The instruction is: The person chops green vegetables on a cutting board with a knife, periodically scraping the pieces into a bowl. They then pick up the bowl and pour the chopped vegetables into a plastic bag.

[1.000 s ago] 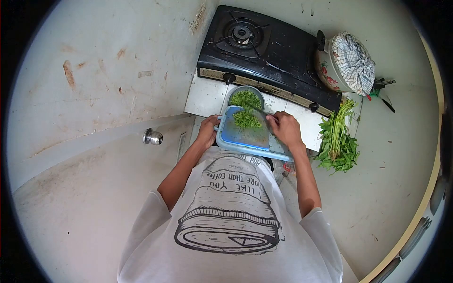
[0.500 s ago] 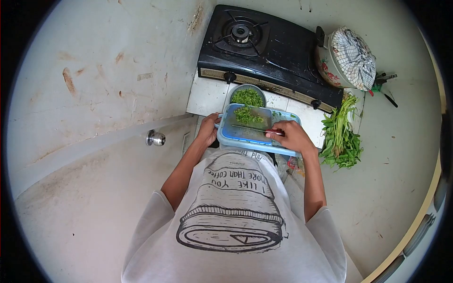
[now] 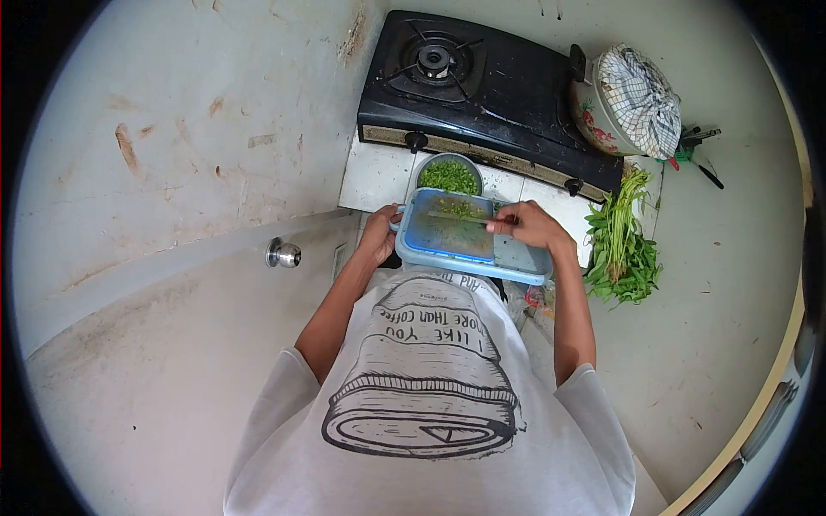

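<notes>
From the head view, the left hand (image 3: 379,234) grips the left rim of the blue board (image 3: 452,248), just beside the bowl (image 3: 447,175). The right hand (image 3: 531,225) is closed on a knife (image 3: 460,218) laid by the greens (image 3: 462,206) at the board's far edge. The board looks light and stiff, best held by its rim; the shirt (image 3: 430,361) reads "I LIKE YOU MORE THAN COFFEE".

A narrow tiled counter (image 3: 374,176) offers bare room only left of a bowl of chopped greens (image 3: 447,176), which sits just beyond the blue cutting board (image 3: 460,249), with a black stove (image 3: 482,82) blocking the far side and leafy stalks (image 3: 624,249) crowding the right.
</notes>
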A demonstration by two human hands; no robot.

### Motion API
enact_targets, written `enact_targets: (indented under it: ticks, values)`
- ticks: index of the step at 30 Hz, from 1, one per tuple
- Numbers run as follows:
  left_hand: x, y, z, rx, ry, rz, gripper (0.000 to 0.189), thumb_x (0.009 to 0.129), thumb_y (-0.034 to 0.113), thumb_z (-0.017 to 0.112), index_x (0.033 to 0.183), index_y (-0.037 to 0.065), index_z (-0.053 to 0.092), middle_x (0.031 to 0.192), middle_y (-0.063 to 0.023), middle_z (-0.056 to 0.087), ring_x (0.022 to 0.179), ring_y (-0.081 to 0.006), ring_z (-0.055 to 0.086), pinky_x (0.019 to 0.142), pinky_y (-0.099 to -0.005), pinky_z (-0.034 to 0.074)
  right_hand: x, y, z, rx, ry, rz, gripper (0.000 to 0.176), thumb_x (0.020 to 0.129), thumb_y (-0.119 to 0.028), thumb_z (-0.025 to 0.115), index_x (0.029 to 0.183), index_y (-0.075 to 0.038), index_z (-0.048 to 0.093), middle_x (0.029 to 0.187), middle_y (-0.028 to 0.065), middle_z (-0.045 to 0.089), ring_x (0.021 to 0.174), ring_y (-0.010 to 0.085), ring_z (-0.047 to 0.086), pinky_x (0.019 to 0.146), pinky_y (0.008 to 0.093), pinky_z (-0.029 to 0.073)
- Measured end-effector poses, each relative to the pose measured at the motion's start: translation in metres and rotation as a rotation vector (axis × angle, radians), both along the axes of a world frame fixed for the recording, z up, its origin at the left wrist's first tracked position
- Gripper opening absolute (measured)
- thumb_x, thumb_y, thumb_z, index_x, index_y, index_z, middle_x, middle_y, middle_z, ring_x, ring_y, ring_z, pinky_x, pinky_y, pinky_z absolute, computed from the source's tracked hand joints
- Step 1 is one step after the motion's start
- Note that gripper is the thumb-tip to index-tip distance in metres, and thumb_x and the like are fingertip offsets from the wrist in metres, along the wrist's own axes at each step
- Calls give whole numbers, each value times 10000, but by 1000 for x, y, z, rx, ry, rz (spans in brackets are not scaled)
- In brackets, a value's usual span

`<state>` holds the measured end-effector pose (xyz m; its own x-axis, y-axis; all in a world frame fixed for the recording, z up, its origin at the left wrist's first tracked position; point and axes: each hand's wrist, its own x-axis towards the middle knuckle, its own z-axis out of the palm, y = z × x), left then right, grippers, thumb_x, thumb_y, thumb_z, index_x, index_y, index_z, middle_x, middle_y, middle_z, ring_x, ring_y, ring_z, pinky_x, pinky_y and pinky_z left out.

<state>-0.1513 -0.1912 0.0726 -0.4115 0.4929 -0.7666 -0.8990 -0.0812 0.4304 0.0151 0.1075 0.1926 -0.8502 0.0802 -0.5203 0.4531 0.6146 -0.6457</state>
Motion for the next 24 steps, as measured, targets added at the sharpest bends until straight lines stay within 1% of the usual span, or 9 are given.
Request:
enact_targets:
  ticks: [2,5,8,12,16,19,20,23,24]
  values:
    - [1,-5,-12,34,-22,-9,242,1108,153,461,1170,-55,569,1040,-161,675,863,-214,684,744,-350,633,-2,6,-10,126,0,-81,417,955,-462,746,985,-47,776,746,112,683,697,225,615,697,393,490]
    - [1,0,1,4,-27,4,237,1109,154,458,1159,-48,571,1021,-157,676,843,-210,685,728,-350,635,-3,-2,9,13,35,-149,428,965,-476,729,981,-52,780,746,110,681,706,225,614,696,390,487]
    - [-1,-1,-4,51,-29,-4,230,1107,151,462,1158,-44,573,1019,-155,673,845,-212,684,732,-352,640,0,-2,30,-184,-165,52,485,965,-526,697,1005,-51,787,890,189,745,860,330,715,812,416,540]
    - [0,4,4,21,-14,-9,226,1103,143,468,1175,-44,573,1038,-158,668,875,-213,682,751,-348,644,6,-2,10,134,-114,-88,513,978,-534,680,948,-29,766,743,138,676,701,249,622,715,406,509]
    - [2,0,-8,26,13,-25,245,1110,173,467,1189,-33,573,1066,-164,691,891,-202,701,763,-328,642,3,-7,36,-24,19,-215,449,1010,-461,680,955,-21,750,658,60,594,643,163,588,636,355,469]
    - [-1,3,2,42,8,-18,236,1102,156,480,1195,-41,571,1085,-161,678,927,-211,691,756,-338,643,9,-7,36,-338,-119,-134,447,1005,-464,688,968,-22,747,646,52,569,648,150,584,645,346,485]
    - [0,4,8,38,12,-14,240,1104,167,478,1194,-35,571,1092,-172,686,928,-216,700,772,-339,643,10,-6,28,-282,-248,-51,539,985,-546,663,988,-18,768,712,141,656,694,244,650,726,390,539]
    - [0,3,2,41,51,-23,249,1105,176,481,1209,-32,570,1117,-184,691,944,-225,708,790,-354,647,13,-12,15,122,-77,-85,560,990,-559,642,1011,-16,776,749,173,695,700,311,666,736,409,542]
    - [0,3,1,43,69,-26,252,1104,175,484,1217,-33,570,1125,-185,690,953,-227,708,791,-362,649,12,-16,19,239,-26,-91,531,1005,-526,658,985,-7,772,658,145,629,614,225,603,644,392,503]
